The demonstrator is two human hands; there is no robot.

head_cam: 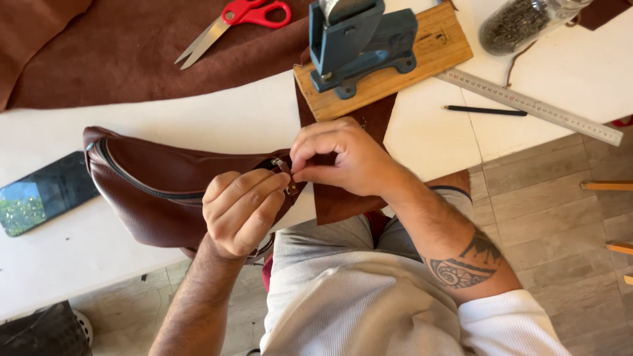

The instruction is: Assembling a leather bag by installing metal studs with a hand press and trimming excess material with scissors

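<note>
Two hands, left hand (242, 212) and right hand (343, 158), on one brown leather bag (148, 181).

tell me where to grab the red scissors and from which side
Grip the red scissors by the red handle loops, coming from the right. They lie flat on the brown leather sheet, handles right, open blades pointing lower left. Both hands are on the leather bag.

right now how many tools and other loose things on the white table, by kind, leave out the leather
scissors: 1
press on wooden block: 1
ruler: 1
pencil: 1
jar: 1
phone: 1
total: 6
</note>
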